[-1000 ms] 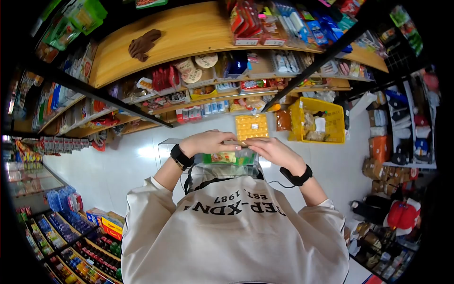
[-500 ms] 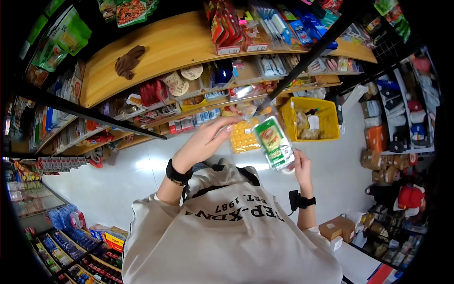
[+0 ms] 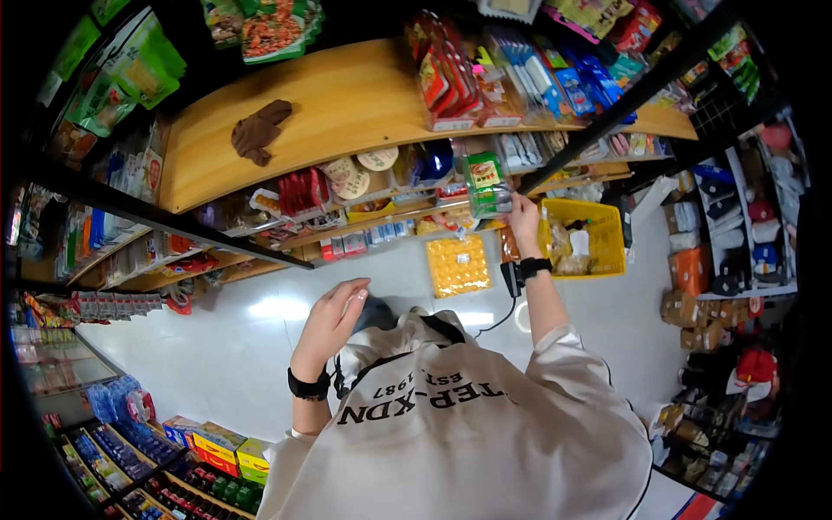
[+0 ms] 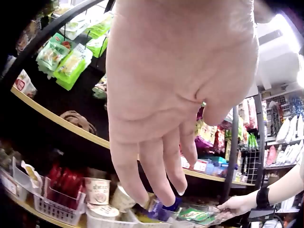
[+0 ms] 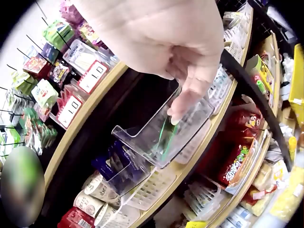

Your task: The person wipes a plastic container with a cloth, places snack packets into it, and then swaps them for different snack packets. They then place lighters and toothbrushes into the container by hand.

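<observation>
My right hand grips the near end of a clear plastic bin with a green packet in it. The bin is at the upper shelf row, beside dark blue packets; whether it rests on the shelf I cannot tell. In the right wrist view, the fingers of the right hand reach over the bin's wall. My left hand is empty, held in the air to the left, its fingers extended. The left wrist view shows the left hand palm-on, fingers pointing down.
A brown cloth lies on the wooden top shelf. A dark slanted post stands right of the bin. On the floor are a yellow egg-crate-like tray and a yellow basket. Round tubs sit left of the bin.
My right hand has carried the bin forward from in front of the body to the shelf. The left hand, on the bin a second ago, has moved away from it and back to the left.
</observation>
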A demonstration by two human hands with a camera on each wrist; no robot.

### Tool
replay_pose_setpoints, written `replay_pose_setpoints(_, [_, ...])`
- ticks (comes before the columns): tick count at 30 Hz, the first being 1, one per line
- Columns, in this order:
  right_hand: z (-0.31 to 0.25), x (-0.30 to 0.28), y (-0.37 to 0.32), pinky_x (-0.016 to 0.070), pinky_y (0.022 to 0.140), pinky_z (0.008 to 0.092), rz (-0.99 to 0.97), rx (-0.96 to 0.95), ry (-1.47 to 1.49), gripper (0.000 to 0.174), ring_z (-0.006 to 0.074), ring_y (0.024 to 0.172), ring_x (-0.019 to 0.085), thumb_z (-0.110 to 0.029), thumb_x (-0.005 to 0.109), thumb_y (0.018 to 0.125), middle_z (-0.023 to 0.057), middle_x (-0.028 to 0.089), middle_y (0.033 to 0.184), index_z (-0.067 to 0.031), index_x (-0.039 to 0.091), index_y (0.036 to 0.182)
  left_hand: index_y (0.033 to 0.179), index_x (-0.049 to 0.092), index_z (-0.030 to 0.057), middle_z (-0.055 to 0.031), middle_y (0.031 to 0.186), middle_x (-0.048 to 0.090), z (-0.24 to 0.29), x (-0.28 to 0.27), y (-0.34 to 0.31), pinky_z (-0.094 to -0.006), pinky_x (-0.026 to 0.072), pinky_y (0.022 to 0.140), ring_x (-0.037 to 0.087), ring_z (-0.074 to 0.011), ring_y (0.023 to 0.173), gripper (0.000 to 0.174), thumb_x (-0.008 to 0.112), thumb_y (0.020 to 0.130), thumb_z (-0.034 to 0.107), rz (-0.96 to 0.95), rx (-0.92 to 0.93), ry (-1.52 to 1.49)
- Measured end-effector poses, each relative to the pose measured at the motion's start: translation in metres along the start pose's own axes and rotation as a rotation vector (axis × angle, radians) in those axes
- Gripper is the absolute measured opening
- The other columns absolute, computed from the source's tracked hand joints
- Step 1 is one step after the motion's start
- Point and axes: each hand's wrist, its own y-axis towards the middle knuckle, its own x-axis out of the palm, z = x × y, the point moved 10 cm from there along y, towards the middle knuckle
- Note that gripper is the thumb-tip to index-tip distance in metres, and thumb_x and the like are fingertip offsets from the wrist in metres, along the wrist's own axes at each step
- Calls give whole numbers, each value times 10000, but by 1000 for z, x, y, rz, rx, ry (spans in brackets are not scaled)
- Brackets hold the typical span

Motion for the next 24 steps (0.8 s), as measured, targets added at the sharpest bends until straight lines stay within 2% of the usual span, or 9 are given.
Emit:
replay_pose_setpoints(2, [-2,14,19,483,437,282,19,11,-55,325,189,484,617,-253,461,919,110,605,599,38,586,989,1080,540,-8,-171,1020,606,-12,-19,-4,-319,445,815,589,-294,930,265,453,905,170,22,-57,52])
replay_pose_setpoints(5, [16,30,62,504,455,314,72,-55,-198,318,215,498,629,-264,477,908,137,616,609,13,597,1010,1086,539,-10,-172,1022,606,-28,-48,-9,-315,440,826,588,-292,949,259,464,900,155,94,-59,85])
replay_pose_setpoints(7, [15,33,59,506,476,308,112,141,-77,313,215,499,628,-252,468,908,120,624,630,4,586,1046,1088,538,-10,-171,1021,607,-39,-63,-9,-313,439,828,588,-289,951,259,470,899,152,113,-87,88])
replay_pose_setpoints(8, [9,36,56,509,513,298,108,174,-90,328,200,519,625,-239,471,901,139,640,759,7,552,1102,1090,537,-10,-170,1021,608,-47,-69,-7,-310,437,829,588,-286,954,258,476,897,150,122,-119,89])
replay_pose_setpoints(9, [6,37,56,509,513,298,129,170,-84,328,200,519,625,-239,471,901,139,640,759,7,552,1102,1090,537,-10,-170,1021,608,-51,-72,-4,-310,437,829,588,-286,954,258,476,897,150,113,-99,89])
replay_pose_setpoints(12, [13,51,60,498,516,261,55,180,52,448,159,596,591,-183,496,880,106,572,1002,1,378,1271,1089,536,-14,-178,985,612,-65,-82,9,-312,443,807,597,-289,911,270,483,899,171,113,-75,55])
replay_pose_setpoints(17, [14,47,43,492,599,258,154,151,222,554,161,718,568,-178,510,865,116,542,1030,8,261,1324,1082,537,-13,-197,932,612,-67,-91,41,-325,453,762,603,-307,865,279,506,885,183,-8,25,111])
replay_pose_setpoints(20, [-8,33,27,486,597,260,278,-11,82,577,174,732,564,-202,531,858,120,542,1016,13,259,1320,1074,542,-7,-194,924,613,-70,-99,58,-334,455,768,600,-309,870,266,510,881,175,-46,49,129])
replay_pose_setpoints(24, [-125,49,-37,483,595,297,273,82,560,624,219,790,597,-270,572,840,143,535,1001,-13,255,1313,1060,549,2,-180,942,613,-71,-104,77,-352,460,766,593,-326,871,254,519,872,169,-108,134,177])
